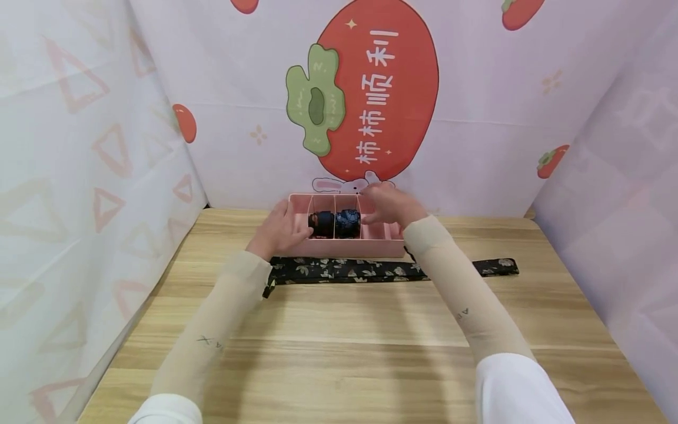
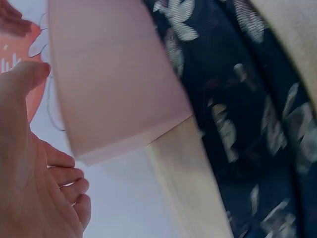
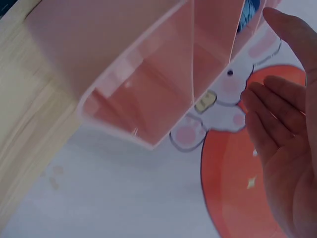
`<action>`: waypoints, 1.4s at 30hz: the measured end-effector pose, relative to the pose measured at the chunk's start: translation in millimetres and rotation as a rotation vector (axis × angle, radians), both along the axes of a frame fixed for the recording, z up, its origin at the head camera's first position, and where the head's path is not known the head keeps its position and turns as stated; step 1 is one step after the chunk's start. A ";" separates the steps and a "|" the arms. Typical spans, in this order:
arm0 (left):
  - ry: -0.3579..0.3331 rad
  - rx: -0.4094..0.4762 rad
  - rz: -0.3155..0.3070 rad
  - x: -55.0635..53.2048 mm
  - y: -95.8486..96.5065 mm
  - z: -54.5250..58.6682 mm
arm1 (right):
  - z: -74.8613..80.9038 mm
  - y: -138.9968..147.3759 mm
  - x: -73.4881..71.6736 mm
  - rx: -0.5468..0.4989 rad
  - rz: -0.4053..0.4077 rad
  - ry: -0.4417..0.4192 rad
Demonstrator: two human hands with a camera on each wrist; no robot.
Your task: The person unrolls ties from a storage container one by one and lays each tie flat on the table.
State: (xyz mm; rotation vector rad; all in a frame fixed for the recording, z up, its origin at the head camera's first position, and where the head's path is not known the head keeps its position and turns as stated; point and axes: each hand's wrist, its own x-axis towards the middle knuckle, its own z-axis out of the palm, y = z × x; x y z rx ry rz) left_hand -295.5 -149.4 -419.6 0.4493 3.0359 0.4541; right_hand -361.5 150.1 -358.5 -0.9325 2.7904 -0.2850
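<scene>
Bracketing pale-pink rectangular plastic box (image 1: 339, 248) on wood-grain table (image 1: 328, 335): left hand (image 1: 278, 231), right hand (image 1: 394, 203); fingers loose, thumbs apart, nothing clamped. Box probably light, stiff; hold by ends. Dark patterned fabric rolls (image 1: 348, 224) inside likely soft.

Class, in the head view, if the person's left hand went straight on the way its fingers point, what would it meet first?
Most likely the left end of the pink box: the left hand angles toward it, though depth is unclear and it may already touch.

Head view bright (wrist views dimmer).
</scene>
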 end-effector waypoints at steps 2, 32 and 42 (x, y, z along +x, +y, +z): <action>0.004 -0.046 0.007 0.5 1.1 -5.6 | -4.9 -11.6 -2.5 0.026 0.026 0.000; 0.065 -0.155 0.085 -2.4 6.2 -39.6 | -68.9 -78.1 -12.2 0.293 -0.030 0.108; 0.049 -0.168 0.104 -1.7 6.0 -37.3 | -72.4 -79.4 -12.5 0.191 -0.037 0.110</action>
